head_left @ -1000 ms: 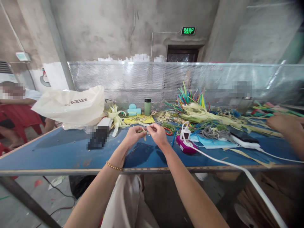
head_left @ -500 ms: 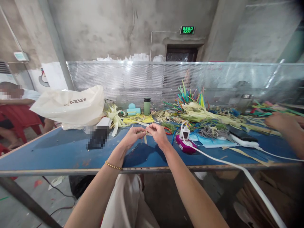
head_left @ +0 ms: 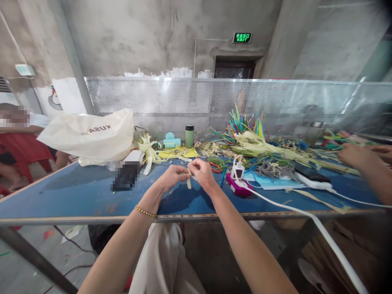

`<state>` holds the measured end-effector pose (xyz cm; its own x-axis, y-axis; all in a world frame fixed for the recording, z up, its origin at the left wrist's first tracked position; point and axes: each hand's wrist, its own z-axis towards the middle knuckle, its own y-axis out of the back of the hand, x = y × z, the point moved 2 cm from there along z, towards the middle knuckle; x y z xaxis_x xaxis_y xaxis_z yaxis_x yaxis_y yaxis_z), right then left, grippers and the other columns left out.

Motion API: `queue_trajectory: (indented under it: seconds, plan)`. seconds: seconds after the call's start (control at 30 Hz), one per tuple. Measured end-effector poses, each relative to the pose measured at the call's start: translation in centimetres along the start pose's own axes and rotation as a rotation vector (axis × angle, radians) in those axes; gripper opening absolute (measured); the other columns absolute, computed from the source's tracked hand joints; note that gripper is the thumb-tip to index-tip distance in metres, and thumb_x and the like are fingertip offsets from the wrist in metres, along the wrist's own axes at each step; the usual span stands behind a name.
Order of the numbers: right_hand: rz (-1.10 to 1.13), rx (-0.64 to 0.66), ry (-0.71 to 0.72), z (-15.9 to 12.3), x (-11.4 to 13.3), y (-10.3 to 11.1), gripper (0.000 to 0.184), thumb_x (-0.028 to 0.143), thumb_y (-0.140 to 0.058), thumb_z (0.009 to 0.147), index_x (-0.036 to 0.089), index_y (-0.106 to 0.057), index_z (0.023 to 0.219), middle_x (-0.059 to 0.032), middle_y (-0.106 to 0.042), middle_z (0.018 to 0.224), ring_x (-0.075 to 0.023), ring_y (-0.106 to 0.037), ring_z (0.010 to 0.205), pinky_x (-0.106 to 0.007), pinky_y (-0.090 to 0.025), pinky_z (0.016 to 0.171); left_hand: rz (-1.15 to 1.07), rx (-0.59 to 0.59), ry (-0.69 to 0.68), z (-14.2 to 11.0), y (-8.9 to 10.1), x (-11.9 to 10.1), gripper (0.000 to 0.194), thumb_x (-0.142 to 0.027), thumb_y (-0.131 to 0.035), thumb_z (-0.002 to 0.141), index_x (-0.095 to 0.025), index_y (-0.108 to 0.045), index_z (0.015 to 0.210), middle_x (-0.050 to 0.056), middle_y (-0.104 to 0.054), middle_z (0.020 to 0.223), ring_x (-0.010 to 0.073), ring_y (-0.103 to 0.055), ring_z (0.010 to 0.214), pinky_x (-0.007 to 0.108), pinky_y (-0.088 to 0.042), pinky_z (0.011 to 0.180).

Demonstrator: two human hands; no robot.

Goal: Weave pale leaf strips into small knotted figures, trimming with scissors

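Close together above the blue table, my left hand point(head_left: 174, 177) and my right hand point(head_left: 202, 171) are both pinched on a pale husk strip point(head_left: 189, 183). One end of the strip hangs down between the fingertips; the rest is hidden by the fingers. Behind my hands lie scraps on a yellow sheet point(head_left: 183, 153) and a heap of dry husk bits point(head_left: 211, 149). A red cord loop point(head_left: 215, 166) rests just beyond my right hand.
A purple power strip point(head_left: 239, 185) with a white cable stands to the right. Husk bundles point(head_left: 251, 143), coloured strips point(head_left: 241, 122) and a green flask point(head_left: 189, 136) sit behind. At left are a white bag point(head_left: 92, 136) and a dark blurred object point(head_left: 125, 176). A co-worker's hands point(head_left: 355, 155) work far right.
The hanging end of the strip has shifted slightly and looks broader below my fingertips. My hands stay almost in place. The co-worker's hand has moved a little to the left.
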<state>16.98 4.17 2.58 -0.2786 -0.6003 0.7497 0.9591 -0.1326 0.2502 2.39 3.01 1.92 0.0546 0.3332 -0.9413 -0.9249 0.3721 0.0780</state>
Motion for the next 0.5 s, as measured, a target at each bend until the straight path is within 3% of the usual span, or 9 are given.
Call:
queue_trajectory:
  seconds: [0.27, 0.43, 0.5]
  plan:
    - [-0.004, -0.044, -0.032, 0.4, 0.0, 0.2, 0.025, 0.041, -0.059, 0.076, 0.017, -0.061, 0.067, -0.0016, -0.061, 0.063, -0.0149, -0.053, 0.06, -0.026, -0.041, 0.058, -0.254, 0.068, 0.052, 0.2, 0.1, 0.1, 0.028, -0.03, -0.082, 0.064, -0.008, -0.074, 0.08, 0.007, -0.064, 0.069, 0.0109, -0.054, 0.062, 0.025, -0.039, 0.061]
    - [-0.018, -0.312, -0.03, 0.7, -0.4, 1.1, 0.031, 0.045, -0.052, 0.082, 0.017, -0.064, 0.078, -0.007, -0.066, 0.074, -0.0186, -0.057, 0.068, -0.029, -0.044, 0.064, -0.505, -0.168, 0.134, 0.6, 1.0, -0.1, 0.014, -0.013, -0.08, 0.064, -0.009, -0.069, 0.072, 0.006, -0.066, 0.07, 0.0129, -0.062, 0.066, 0.024, -0.046, 0.064]
    - [-0.053, -0.36, -0.008, 0.7, -0.5, 1.2, 0.029, 0.043, -0.053, 0.082, 0.017, -0.063, 0.079, -0.0075, -0.066, 0.075, -0.0188, -0.057, 0.068, -0.029, -0.044, 0.064, -0.593, -0.251, 0.157, 0.8, 1.3, -0.1, 0.011, -0.009, -0.077, 0.066, -0.009, -0.068, 0.072, 0.007, -0.069, 0.075, 0.0145, -0.065, 0.071, 0.025, -0.049, 0.067]
